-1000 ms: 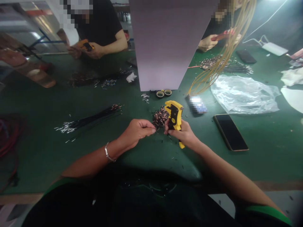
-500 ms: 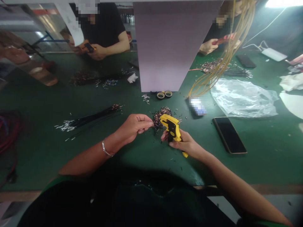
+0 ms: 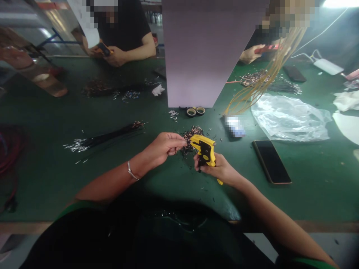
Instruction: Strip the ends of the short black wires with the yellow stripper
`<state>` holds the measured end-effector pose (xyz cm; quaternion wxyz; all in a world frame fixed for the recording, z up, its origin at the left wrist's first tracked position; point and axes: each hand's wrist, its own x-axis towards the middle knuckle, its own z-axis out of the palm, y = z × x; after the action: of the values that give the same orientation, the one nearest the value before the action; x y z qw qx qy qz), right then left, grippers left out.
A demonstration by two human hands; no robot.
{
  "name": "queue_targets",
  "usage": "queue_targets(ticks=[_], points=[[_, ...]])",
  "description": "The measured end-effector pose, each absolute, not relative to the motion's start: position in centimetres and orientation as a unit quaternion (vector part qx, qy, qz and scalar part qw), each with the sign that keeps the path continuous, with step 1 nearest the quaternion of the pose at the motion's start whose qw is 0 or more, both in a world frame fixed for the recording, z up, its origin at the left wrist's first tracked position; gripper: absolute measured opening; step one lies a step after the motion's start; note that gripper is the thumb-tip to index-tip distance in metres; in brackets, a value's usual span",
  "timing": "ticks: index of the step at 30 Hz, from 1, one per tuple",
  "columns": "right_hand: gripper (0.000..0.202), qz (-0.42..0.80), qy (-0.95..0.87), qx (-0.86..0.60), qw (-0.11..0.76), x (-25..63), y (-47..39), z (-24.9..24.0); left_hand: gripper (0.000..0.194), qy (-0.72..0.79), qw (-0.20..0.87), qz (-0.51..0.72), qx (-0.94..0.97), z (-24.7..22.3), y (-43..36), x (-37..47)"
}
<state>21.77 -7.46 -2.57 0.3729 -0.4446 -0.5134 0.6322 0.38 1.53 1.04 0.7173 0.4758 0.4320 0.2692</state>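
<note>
Item: one pistol-shaped hand tool [image 3: 206, 149], yellow and black, smooth casing, oval mark too small to read, held upright over the near right edge of my landmark, the pile [image 3: 194, 130] of short coppery and black wire pieces, too many to count. My right hand [image 3: 220, 168] has its fingers wrapped round the tool's grip. My left hand [image 3: 165, 147], at the pile's left edge, has thumb and forefinger in a narrow pinch just beside the tool's nose; whether a thin piece sits between them, I cannot tell. One shiny bracelet [image 3: 130, 171], left wrist. Left of the pile: one bundle [image 3: 109, 139] of slender black wires, silvery at one end, coppery at the other. Beyond the pile: two tape rolls [image 3: 196, 111], ring-shaped, side by side; one scatter of small silvery bits [image 3: 174, 114]; one flat, pale panel [image 3: 193, 56]. Right of the pile: one packet [image 3: 235, 126], print blurred out; one phone [image 3: 272, 161], dark glass, rounded corners; one crumpled clear plastic bag [image 3: 291, 117]; one hank of yellow wires [image 3: 260, 87]. All on one green surface [image 3: 319, 186]. Far beyond the pile: two co-workers, one at left with an orange-and-black tool [image 3: 103, 48], one at right with a red tool [image 3: 265, 48].
</note>
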Motion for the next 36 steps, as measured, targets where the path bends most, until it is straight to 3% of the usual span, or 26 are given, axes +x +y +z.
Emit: queue_targets(ticks=[12,36], points=[[0.027,0.624,-0.520,-0.448,0.374,21.8,-7.2,-3.5,0.017,0.426,0.755,0.233,0.441,0.0,2.6,0.2],[0.027,0.607,-0.513,-0.487,0.361,20.7,-6.7,-3.6,0.007,0.416,0.734,0.221,0.490,0.7,3.6,-0.5]])
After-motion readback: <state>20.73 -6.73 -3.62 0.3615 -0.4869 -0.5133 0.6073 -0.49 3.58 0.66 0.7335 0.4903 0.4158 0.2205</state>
